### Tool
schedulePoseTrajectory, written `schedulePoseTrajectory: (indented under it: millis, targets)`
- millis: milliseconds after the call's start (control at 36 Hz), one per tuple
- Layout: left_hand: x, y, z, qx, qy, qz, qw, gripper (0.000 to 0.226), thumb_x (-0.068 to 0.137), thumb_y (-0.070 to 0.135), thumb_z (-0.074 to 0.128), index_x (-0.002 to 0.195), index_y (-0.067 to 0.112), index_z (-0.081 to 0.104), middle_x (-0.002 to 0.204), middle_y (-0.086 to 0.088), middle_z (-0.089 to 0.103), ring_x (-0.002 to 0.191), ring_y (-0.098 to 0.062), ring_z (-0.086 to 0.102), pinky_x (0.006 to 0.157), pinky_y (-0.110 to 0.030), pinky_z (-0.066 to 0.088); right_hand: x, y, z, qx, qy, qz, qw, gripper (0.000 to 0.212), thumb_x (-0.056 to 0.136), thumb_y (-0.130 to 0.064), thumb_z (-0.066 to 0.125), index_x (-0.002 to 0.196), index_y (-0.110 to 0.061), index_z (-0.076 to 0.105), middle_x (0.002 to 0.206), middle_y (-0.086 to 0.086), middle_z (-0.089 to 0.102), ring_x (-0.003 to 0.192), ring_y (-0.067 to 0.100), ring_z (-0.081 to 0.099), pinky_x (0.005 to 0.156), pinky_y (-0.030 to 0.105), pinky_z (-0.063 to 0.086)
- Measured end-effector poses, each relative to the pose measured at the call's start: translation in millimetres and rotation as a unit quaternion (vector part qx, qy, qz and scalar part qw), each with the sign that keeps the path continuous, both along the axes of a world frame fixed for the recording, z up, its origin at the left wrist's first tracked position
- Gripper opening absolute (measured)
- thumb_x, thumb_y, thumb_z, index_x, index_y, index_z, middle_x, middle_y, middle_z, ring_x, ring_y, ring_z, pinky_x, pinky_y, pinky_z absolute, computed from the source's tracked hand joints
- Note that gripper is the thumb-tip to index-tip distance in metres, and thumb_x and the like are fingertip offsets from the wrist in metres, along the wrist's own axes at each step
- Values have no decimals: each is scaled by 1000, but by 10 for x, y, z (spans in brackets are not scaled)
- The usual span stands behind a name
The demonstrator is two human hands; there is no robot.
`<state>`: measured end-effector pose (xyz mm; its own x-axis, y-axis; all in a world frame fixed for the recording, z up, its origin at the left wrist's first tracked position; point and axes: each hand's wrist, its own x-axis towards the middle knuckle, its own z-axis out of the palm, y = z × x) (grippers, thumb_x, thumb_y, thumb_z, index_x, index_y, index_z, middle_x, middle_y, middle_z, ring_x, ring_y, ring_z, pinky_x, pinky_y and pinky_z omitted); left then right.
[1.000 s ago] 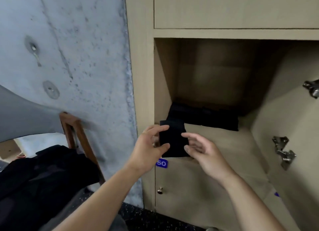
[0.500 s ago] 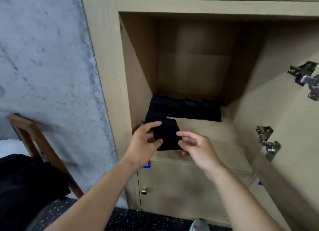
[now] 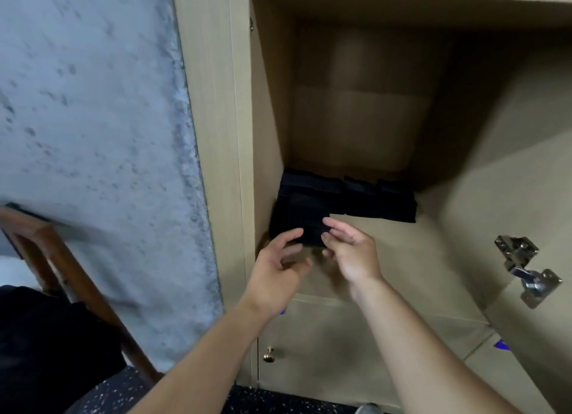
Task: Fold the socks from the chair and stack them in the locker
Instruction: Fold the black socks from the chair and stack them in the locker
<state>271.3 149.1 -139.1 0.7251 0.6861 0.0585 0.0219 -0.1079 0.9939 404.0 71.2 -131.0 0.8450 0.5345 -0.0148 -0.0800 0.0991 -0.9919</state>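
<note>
Both grips slack: left hand (image 3: 278, 263) with fingers loosely spread, thumb tip just at the near edge of the folded sock (image 3: 298, 220); right hand (image 3: 351, 252) likewise relaxed, fingertips beside the sock's near right corner. Neither pinching the cloth, as far as the blurred view allows — at most a light touch, holding nothing.

Folded sock lying flat on the locker floor (image 3: 387, 243), hard against the left wall, near the front lip. Just behind it, a row of folded socks (image 3: 371, 197), dark and tightly packed along the far edge of the floor, touching the newcomer at its far side. Whether resting partly on that row or merely butted against it — cannot tell, black on black.

Step in hand, by judgement: release of one folded sock into the locker (image 3: 269, 110), placing done or all but done. Next move likely calls for drawing both hands clear without dragging the fold open, then turning left toward the chair (image 3: 58, 265) for another from the dark pile of clothing (image 3: 46, 345) heaped at the lower left. Soft cloth, apt to spring apart if nudged; a gentle lift-off wanted.

Further out: rough grey wall (image 3: 93, 119) to the left, open door with metal hinges (image 3: 526, 271) to the right, a small brass knob (image 3: 268, 354) on the compartment below.
</note>
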Motion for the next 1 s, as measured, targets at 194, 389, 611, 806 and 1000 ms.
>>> schedulePoseTrajectory:
  millis: [194,389,611,806,1000]
  targets:
    - [135,119,-90,-31,-6,8,999,60,94,5,70,144,32,52,142,-5,58,93,27,56,82,-5,43,63,392,-88,24,50,-18,998,33,93,4,68,116,-18,73,120,10,66,100,16,68,63,16,55]
    - [183,91,-194,-30,18,-23,999,66,98,10,65,155,30,38,135,19,51,84,41,41,78,9,31,125,616,-188,-5,42,-27,999,33,96,4,64,122,-14,71,123,12,65,113,17,65,67,15,55]
    - [185,142,-244,-31,73,-29,996,66,103,13,58,159,32,29,128,28,51,123,12,44,93,2,26,187,706,-225,-41,9,-16,999,33,97,2,63,126,-14,68,119,8,65,66,5,70,65,21,57]
    - [308,214,-255,-71,66,-4,995,68,105,23,53,163,33,18,168,4,24,154,-12,22,126,-31,17,217,683,-235,-112,-103,9,988,35,100,-16,66,134,-24,65,127,6,67,71,18,69,86,45,60]
    - [401,216,-250,-91,57,2,994,68,106,31,52,162,39,15,168,4,27,154,-14,24,127,-40,20,251,674,-380,-155,-204,-38,966,41,101,-23,64,141,-19,60,141,4,61,129,13,56,116,36,42]
